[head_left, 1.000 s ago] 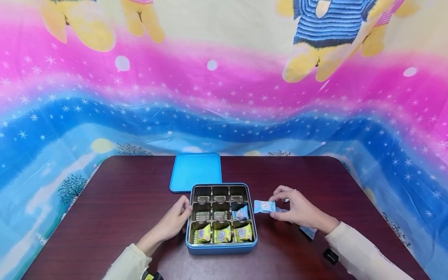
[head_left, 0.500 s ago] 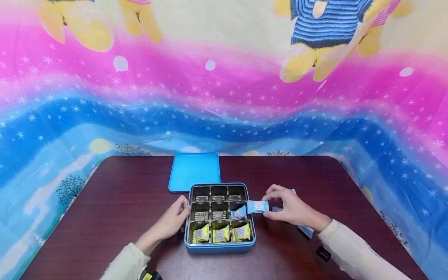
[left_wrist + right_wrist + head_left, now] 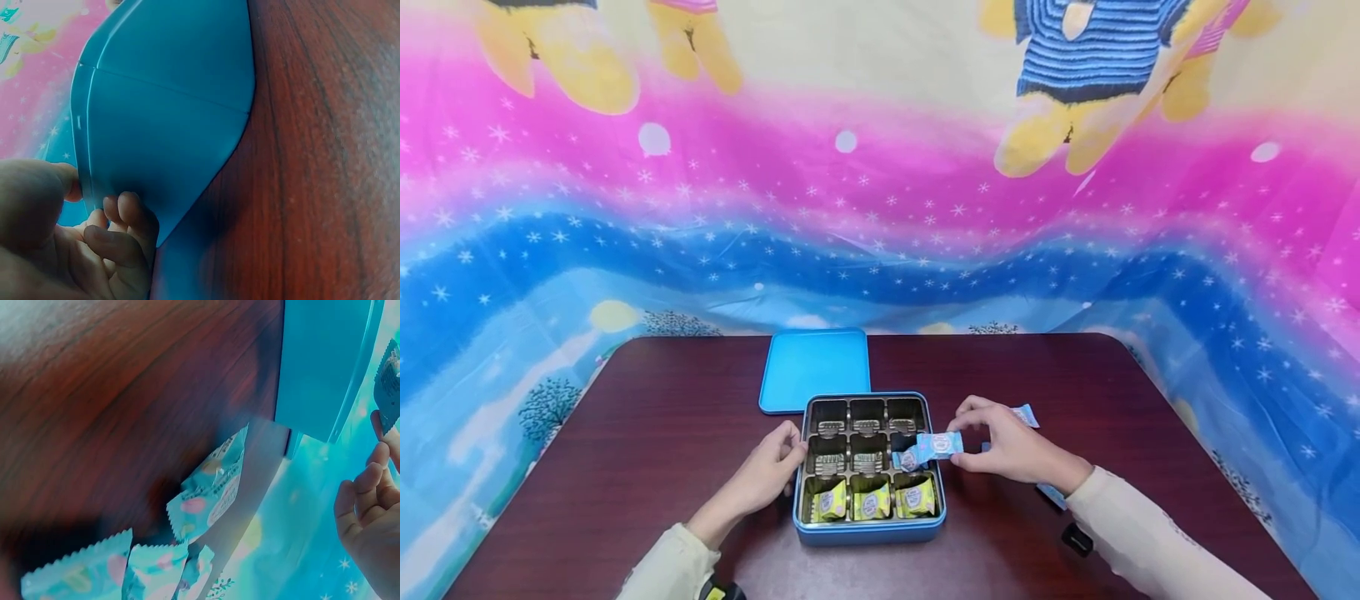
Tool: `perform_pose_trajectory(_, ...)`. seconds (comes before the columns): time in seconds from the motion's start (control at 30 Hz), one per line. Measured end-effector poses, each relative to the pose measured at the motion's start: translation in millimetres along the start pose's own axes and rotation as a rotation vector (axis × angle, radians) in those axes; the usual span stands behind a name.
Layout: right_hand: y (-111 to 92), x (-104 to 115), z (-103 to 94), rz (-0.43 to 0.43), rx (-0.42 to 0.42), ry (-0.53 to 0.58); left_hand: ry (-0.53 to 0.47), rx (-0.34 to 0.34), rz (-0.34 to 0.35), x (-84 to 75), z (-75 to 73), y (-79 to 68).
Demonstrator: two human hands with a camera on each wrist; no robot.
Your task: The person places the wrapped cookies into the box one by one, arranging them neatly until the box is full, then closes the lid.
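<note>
A light-blue, crimp-edged wrapped candy (image 3: pixel 942 445) is being pinched by the right hand (image 3: pixel 1007 443) over the right rim of a square blue nine-compartment tin (image 3: pixel 872 536), its left wall being held by the left hand (image 3: pixel 762 473). Three yellow wrapped candies (image 3: pixel 872 503) are being held in its near row, a second blue candy (image 3: pixel 907 460) middle-right.

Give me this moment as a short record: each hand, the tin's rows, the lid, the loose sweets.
Left hand: holds left side of tin
Right hand: pinches a blue sweet over the tin's right edge
Front row: three yellow sweets
Middle row: second blue sweet, at right
Back row: none
Lid: behind and left of the tin
Loose sweets: blue, on the table, right of tin
</note>
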State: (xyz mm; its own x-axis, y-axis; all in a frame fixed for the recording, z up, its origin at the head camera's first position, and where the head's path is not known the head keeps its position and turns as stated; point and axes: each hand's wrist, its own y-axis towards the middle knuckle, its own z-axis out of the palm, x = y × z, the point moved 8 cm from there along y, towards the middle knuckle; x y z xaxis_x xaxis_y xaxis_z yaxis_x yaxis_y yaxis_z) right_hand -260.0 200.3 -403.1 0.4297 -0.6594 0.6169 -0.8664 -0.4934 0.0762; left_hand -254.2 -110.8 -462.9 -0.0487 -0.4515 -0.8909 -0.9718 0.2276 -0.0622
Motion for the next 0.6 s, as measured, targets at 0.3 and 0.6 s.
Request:
perform_pose_trajectory(0.3, 5, 7, 4.0, -0.027, 0.005, -0.011, 0.010, -0.002, -0.003, -2.2, -0.8, -2.7)
perform_pose_trajectory(0.6, 11, 15, 8.2, -0.043, 0.005, -0.018, 0.026, 0.002, 0.000, -2.1, -0.7, -1.8)
